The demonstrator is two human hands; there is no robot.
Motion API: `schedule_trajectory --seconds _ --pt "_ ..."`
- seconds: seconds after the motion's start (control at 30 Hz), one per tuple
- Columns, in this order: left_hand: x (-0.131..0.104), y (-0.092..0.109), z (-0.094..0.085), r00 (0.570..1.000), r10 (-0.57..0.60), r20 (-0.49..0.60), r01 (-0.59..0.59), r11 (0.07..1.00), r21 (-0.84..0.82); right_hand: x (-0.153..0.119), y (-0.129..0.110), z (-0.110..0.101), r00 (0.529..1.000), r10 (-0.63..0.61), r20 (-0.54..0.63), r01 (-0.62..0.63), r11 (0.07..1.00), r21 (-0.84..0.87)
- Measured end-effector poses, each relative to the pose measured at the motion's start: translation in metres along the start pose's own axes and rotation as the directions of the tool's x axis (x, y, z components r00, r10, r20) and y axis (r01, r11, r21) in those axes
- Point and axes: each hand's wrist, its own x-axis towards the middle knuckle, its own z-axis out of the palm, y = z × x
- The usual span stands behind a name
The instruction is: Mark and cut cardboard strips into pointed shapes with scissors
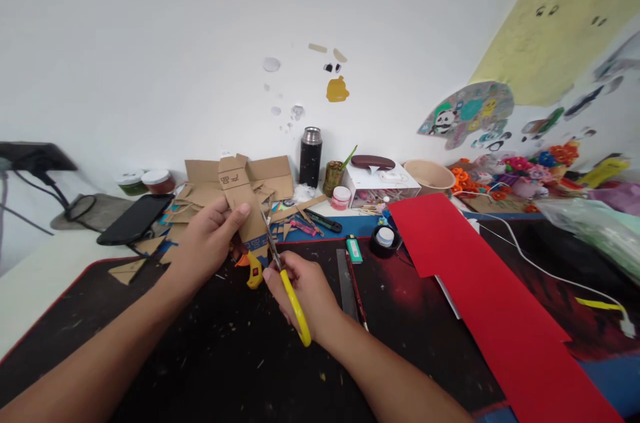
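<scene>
My left hand [209, 236] pinches a narrow brown cardboard strip [243, 203] with printed marks and a blue patch at its lower end, raised over the dark mat [210, 356]. Yellow-handled scissors [295, 306] are in my right hand [307, 290], fingers closed round the handle. Their metal blades point up and lie along the right edge of the strip. Whether the blades are touching it is hard to tell. A yellow and orange tool [255, 271] lies on the mat between my hands, partly hidden behind the cardboard.
Cardboard scraps [195, 193] pile behind my left hand. A black bottle [311, 160] stands by the wall. Right of my right hand lie a metal ruler [346, 283], a green lighter [354, 250] and red sheets [480, 290]. A phone [133, 220] rests at the left.
</scene>
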Motion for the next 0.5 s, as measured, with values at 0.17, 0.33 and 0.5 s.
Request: schedule_trajectory --seconds 0.17,0.33,0.5 --pt "-0.001 0.004 0.001 1.0 0.005 -0.002 -0.005 1.0 -0.007 0.002 -0.006 -0.002 0.998 -0.039 -0.04 0.036 0.997 -0.074" --pt "-0.005 0.002 0.0 1.0 0.011 0.0 -0.011 1.0 -0.002 0.001 -0.007 -0.002 0.998 -0.035 -0.05 0.028 0.99 -0.142" --pt "-0.013 -0.006 0.0 0.999 -0.044 -0.023 0.043 0.998 -0.055 -0.001 -0.005 0.004 0.999 0.003 -0.043 -0.01 0.986 -0.169"
